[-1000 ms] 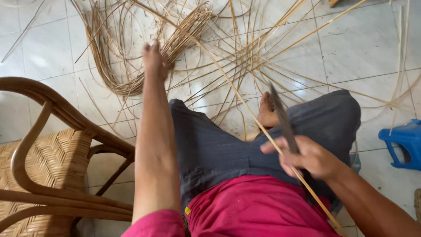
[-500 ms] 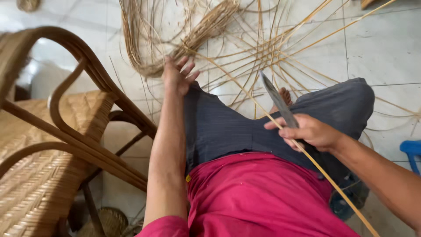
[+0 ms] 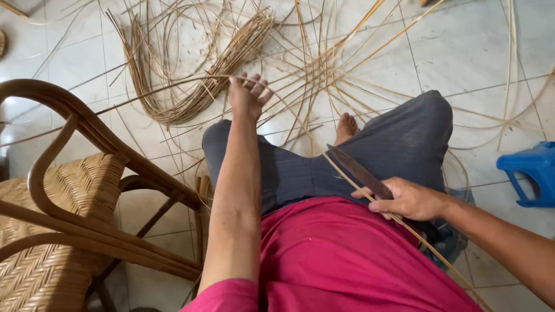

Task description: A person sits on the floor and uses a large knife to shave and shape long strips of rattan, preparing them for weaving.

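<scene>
Head view: right hand (image 3: 407, 199) grips a dark knife (image 3: 359, 172) over the lap, blade pressed along a long rattan strip (image 3: 300, 124). Left hand (image 3: 248, 95), arm stretched forward, closes on the same strip past the knee. Loose rattan bundle (image 3: 191, 86) lies beyond. Wicker chair (image 3: 63, 196) stands left, blue stool (image 3: 535, 170) right. White tiled floor (image 3: 474, 52) strewn with strips.

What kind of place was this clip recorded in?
Probably a rattan furniture workshop: loose tan cane strips strewn over the pale tiled floor, beside a bent-rattan chair with woven seat.
</scene>
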